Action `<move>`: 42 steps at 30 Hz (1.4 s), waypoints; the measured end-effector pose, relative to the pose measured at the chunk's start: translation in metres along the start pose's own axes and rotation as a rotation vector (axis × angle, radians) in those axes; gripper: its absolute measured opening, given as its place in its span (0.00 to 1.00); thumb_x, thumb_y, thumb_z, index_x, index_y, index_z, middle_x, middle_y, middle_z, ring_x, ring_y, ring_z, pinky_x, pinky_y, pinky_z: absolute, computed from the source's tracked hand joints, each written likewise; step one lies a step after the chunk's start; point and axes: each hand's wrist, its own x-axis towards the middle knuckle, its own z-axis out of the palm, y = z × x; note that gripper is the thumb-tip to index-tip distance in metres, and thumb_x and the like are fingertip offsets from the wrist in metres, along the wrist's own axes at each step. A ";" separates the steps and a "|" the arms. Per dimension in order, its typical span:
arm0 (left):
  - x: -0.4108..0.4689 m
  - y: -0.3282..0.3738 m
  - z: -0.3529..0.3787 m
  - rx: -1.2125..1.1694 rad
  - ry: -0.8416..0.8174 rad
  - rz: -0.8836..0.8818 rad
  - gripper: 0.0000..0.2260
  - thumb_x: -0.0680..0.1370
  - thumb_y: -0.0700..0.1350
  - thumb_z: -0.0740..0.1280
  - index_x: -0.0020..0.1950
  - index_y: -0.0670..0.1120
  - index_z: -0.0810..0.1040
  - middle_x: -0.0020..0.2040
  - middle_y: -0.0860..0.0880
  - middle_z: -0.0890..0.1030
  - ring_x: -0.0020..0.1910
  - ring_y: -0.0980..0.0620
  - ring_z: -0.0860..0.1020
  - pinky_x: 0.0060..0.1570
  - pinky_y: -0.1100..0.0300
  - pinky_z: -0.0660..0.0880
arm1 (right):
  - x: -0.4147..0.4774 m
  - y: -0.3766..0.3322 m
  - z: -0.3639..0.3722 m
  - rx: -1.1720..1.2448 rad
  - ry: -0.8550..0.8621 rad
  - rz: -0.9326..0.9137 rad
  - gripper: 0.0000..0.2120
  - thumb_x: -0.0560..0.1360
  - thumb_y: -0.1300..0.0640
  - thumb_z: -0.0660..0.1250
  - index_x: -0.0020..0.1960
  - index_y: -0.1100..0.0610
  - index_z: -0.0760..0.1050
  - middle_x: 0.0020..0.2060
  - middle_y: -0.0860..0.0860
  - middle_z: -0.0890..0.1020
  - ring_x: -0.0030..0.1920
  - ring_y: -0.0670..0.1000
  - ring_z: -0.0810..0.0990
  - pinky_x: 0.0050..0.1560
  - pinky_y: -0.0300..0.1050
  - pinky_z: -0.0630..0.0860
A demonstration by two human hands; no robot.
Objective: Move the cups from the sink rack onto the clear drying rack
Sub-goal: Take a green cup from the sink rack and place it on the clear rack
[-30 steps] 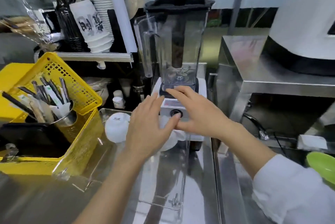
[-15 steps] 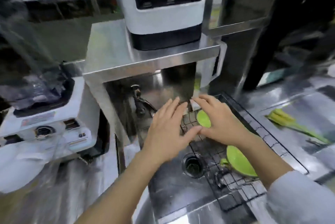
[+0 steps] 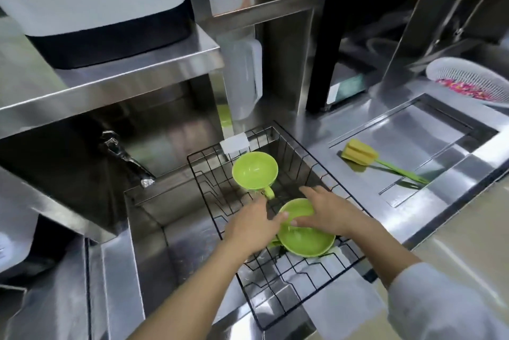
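Note:
Two light green cups sit in a black wire sink rack (image 3: 296, 275) that spans the sink. The far cup (image 3: 254, 171) lies tilted with its mouth toward me and its handle pointing down. The near cup (image 3: 305, 240) also rests on the wires, mouth up. My left hand (image 3: 253, 226) is at the near cup's left rim, fingertips touching it. My right hand (image 3: 327, 213) hovers flat over the same cup's far rim, fingers spread and thumb on the rim. Neither hand is closed around the cup. The clear drying rack is out of view.
A steel faucet (image 3: 124, 157) juts over the sink basin (image 3: 176, 243) on the left. A yellow sponge brush (image 3: 366, 157) lies on the steel counter to the right, a white colander (image 3: 468, 83) beyond it. A clear jug (image 3: 245, 78) hangs behind the rack, under a shelf with a white machine (image 3: 96, 3).
The view swung right from the blender and clear rack to the sink. Both hands moved across with it and came down onto the near green cup.

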 end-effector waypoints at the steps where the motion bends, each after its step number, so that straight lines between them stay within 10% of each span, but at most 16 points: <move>1: 0.002 0.000 0.004 0.020 -0.032 -0.057 0.27 0.74 0.64 0.56 0.63 0.45 0.68 0.58 0.42 0.78 0.57 0.42 0.75 0.50 0.52 0.72 | 0.001 0.002 0.002 0.001 -0.013 0.023 0.36 0.71 0.38 0.64 0.71 0.56 0.58 0.66 0.59 0.69 0.65 0.59 0.70 0.62 0.53 0.70; 7: 0.005 0.003 0.008 -0.179 -0.226 -0.294 0.31 0.75 0.66 0.46 0.47 0.42 0.74 0.35 0.45 0.78 0.35 0.45 0.80 0.43 0.56 0.76 | 0.009 0.005 0.009 0.119 -0.017 0.098 0.26 0.74 0.39 0.59 0.59 0.59 0.66 0.58 0.62 0.76 0.57 0.60 0.75 0.51 0.50 0.70; 12: 0.000 0.016 0.007 -0.697 -0.327 -0.462 0.24 0.78 0.60 0.53 0.68 0.46 0.65 0.64 0.39 0.72 0.49 0.39 0.81 0.46 0.51 0.81 | 0.009 -0.002 0.009 0.282 -0.020 0.177 0.29 0.76 0.37 0.50 0.61 0.61 0.64 0.61 0.64 0.75 0.61 0.61 0.73 0.58 0.53 0.68; 19: -0.007 0.005 0.011 -1.426 -0.204 -0.726 0.17 0.77 0.52 0.62 0.59 0.41 0.72 0.62 0.40 0.72 0.45 0.40 0.78 0.44 0.40 0.79 | 0.002 -0.017 0.004 0.465 0.157 0.137 0.23 0.76 0.39 0.50 0.52 0.58 0.66 0.47 0.55 0.75 0.49 0.57 0.74 0.49 0.50 0.67; 24: -0.040 -0.025 -0.035 -1.565 -0.028 -0.546 0.13 0.75 0.45 0.67 0.56 0.40 0.75 0.50 0.41 0.78 0.43 0.42 0.79 0.32 0.46 0.80 | -0.011 -0.085 -0.016 0.672 0.453 0.031 0.16 0.75 0.44 0.60 0.42 0.57 0.65 0.33 0.49 0.71 0.40 0.54 0.71 0.37 0.47 0.65; 30: -0.059 -0.022 -0.060 -1.609 0.332 -0.425 0.12 0.76 0.27 0.55 0.42 0.43 0.68 0.44 0.41 0.74 0.34 0.49 0.77 0.30 0.49 0.81 | -0.032 -0.106 -0.032 1.182 0.470 -0.068 0.22 0.67 0.45 0.71 0.54 0.54 0.69 0.51 0.51 0.73 0.49 0.49 0.72 0.42 0.43 0.67; 33: -0.082 -0.027 -0.080 -1.609 0.516 -0.297 0.16 0.74 0.24 0.53 0.37 0.44 0.67 0.38 0.45 0.71 0.33 0.49 0.75 0.41 0.41 0.79 | -0.043 -0.127 -0.041 1.205 0.300 -0.217 0.27 0.63 0.40 0.72 0.57 0.51 0.72 0.57 0.53 0.76 0.55 0.51 0.75 0.52 0.47 0.71; 36: -0.120 -0.063 -0.110 -1.546 0.725 -0.132 0.18 0.73 0.22 0.55 0.34 0.45 0.65 0.38 0.47 0.70 0.34 0.51 0.75 0.28 0.55 0.79 | -0.061 -0.171 -0.046 1.137 0.136 -0.361 0.36 0.54 0.32 0.74 0.58 0.44 0.73 0.60 0.52 0.76 0.61 0.53 0.74 0.66 0.57 0.68; 42: -0.199 -0.132 -0.171 -1.365 1.044 0.168 0.17 0.72 0.25 0.60 0.36 0.47 0.68 0.32 0.53 0.76 0.28 0.57 0.74 0.23 0.65 0.71 | -0.103 -0.257 -0.050 0.838 0.099 -0.694 0.41 0.50 0.42 0.75 0.63 0.40 0.68 0.59 0.45 0.75 0.59 0.49 0.75 0.59 0.49 0.72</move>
